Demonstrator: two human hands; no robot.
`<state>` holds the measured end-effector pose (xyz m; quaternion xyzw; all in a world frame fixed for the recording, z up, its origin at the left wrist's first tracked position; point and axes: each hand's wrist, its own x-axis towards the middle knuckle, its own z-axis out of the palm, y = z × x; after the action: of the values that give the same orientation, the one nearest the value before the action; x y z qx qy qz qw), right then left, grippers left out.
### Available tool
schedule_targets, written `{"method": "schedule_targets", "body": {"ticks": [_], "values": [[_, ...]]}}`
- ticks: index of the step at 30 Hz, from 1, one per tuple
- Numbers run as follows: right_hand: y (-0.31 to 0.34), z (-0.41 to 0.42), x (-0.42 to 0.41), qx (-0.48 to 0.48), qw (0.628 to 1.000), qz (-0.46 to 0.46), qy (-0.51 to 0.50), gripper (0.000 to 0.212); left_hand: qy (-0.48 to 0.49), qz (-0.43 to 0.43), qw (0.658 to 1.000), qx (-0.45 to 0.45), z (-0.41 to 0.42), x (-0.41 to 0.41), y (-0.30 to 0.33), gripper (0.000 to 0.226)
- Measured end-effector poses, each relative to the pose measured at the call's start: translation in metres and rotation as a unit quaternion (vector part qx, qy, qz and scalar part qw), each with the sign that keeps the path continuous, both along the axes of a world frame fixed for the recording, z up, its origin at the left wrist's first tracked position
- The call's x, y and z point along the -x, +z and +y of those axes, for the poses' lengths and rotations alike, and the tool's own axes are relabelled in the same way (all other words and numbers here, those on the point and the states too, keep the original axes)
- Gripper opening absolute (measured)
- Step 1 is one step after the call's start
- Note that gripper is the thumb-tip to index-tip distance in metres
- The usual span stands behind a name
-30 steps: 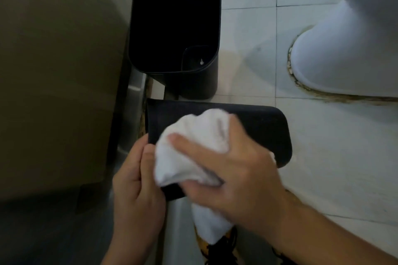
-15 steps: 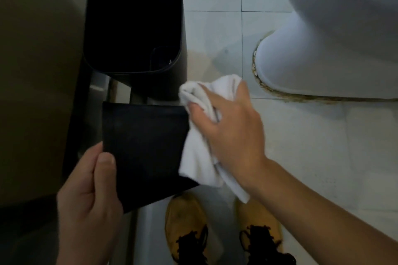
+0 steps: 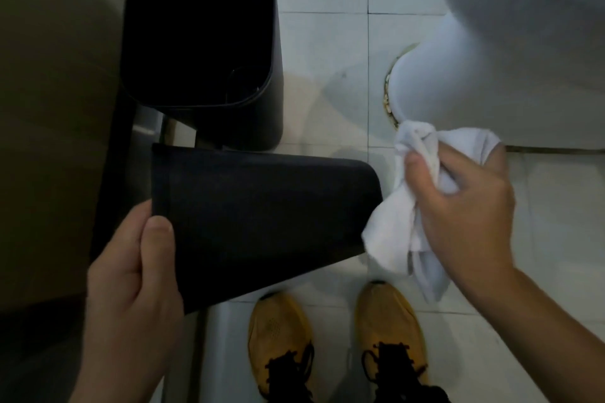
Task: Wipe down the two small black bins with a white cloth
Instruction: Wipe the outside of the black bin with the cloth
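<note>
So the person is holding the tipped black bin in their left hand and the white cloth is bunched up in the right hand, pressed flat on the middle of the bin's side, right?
Not quite. The left hand does hold the tipped black bin, and the white cloth is bunched in the right hand, but the head view shows the cloth at the bin's closed end, not pressed on the middle of its side.

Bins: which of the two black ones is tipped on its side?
The nearer bin, held sideways at its rim by the left hand; the far bin stands upright, opening up.
</note>
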<state>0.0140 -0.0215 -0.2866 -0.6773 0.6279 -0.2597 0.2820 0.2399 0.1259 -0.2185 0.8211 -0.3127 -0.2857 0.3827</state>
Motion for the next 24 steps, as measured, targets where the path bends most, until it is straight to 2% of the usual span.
{"method": "schedule_targets", "body": {"ticks": [2,4,8,10,14,17,20,24], "values": [[0.016,0.018,-0.02,0.017,0.997,-0.051,0.047,0.047,-0.002,0.002,1.0,-0.006,-0.004,0.0,0.002,0.034],[0.021,0.034,-0.044,0.031,0.991,-0.065,0.114,0.047,-0.011,-0.021,0.999,-0.021,-0.003,0.0,0.001,0.034],[0.014,0.045,-0.08,0.05,0.983,0.005,0.179,0.046,-0.019,-0.085,0.996,0.002,-0.004,0.002,0.001,0.031],[0.008,0.036,-0.082,0.052,0.985,0.032,0.16,0.044,-0.019,-0.069,0.997,0.005,-0.005,0.0,0.002,0.033],[-0.012,-0.013,-0.054,-0.034,0.992,0.103,0.06,0.042,-0.015,-0.026,0.999,0.015,-0.006,0.0,0.005,0.034],[-0.009,-0.026,-0.031,-0.018,0.989,0.14,0.038,0.046,-0.004,0.03,0.999,0.035,-0.006,-0.001,0.006,0.038],[0.009,0.004,-0.032,0.019,0.995,0.077,0.062,0.044,-0.001,0.111,0.993,0.043,-0.007,-0.004,0.007,0.036],[0.026,0.061,-0.07,0.08,0.975,-0.056,0.202,0.044,-0.024,0.127,0.99,0.052,-0.005,-0.006,0.005,0.034]]}}
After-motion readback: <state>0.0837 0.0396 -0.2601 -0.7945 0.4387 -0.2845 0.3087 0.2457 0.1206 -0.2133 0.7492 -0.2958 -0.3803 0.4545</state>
